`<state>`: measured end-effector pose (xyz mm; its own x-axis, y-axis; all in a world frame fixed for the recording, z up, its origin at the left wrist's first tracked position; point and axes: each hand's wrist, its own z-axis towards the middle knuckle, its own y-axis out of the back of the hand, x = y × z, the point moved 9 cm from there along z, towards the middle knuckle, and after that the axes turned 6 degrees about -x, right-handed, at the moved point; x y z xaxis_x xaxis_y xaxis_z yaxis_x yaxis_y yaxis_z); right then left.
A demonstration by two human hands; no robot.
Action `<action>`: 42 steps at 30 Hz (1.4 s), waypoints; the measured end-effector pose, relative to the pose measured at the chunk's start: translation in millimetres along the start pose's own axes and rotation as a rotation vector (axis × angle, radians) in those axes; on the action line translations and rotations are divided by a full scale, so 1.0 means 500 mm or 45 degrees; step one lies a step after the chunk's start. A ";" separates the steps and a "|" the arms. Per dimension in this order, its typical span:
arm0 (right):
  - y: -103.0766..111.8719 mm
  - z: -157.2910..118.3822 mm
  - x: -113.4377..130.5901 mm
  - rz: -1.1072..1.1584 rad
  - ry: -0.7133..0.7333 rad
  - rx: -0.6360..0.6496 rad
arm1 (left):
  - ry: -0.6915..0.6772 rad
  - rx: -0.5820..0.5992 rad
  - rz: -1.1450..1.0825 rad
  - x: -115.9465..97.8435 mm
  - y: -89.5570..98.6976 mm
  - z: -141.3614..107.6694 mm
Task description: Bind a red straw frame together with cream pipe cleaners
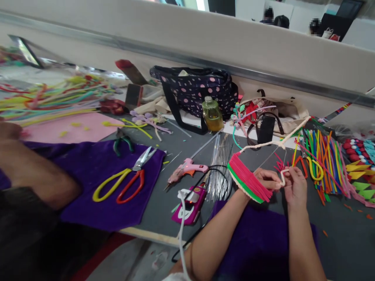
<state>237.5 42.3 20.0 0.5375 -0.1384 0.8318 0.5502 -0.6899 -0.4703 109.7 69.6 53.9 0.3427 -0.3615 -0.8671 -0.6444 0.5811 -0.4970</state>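
Observation:
A pink and green piece (249, 177), built from rows of pipe cleaners with a cream edge, rests over my left wrist. From it a long cream pipe cleaner (263, 144) arches up and to the right. My left hand (268, 179) pinches the lower end of a bent white pipe cleaner (283, 176). My right hand (295, 184) has its fingertips closed on the other end of that white piece. Both hands are held above the table, close together. Beyond them are yellow-and-orange handled scissors (315, 168), partly covered by pipe cleaners.
Coloured pipe cleaners (325, 156) lie at right. Left of my arms are a pink glue gun (191, 168), a magenta device (190, 207) with a white cable, and large scissors (129, 175) on purple cloth (79, 175). Another person's arm (38, 168) reaches in. A bottle (212, 115) stands behind.

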 end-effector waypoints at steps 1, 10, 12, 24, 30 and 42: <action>0.005 0.002 0.002 0.016 0.011 -0.017 | 0.014 -0.009 -0.028 0.002 0.001 0.000; -0.059 -0.040 -0.022 -0.274 -0.101 0.393 | 0.198 -0.088 -0.155 0.025 0.005 -0.003; -0.072 -0.054 -0.033 -0.343 -0.167 0.474 | 0.213 -0.057 -0.190 0.025 0.000 -0.004; -0.079 -0.065 -0.020 -0.126 -0.128 0.544 | 0.336 0.134 -0.214 0.056 -0.028 -0.011; -0.069 -0.052 -0.038 -0.174 -0.215 0.415 | 0.304 0.063 -0.191 0.049 -0.020 -0.011; -0.052 -0.030 -0.052 -0.358 -0.135 0.308 | 0.140 0.032 -0.058 -0.014 -0.026 -0.015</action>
<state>199.8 53.1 15.1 0.4002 0.1155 0.9091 0.8139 -0.5008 -0.2946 110.6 59.4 66.6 0.2936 -0.4647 -0.8354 -0.6118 0.5800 -0.5378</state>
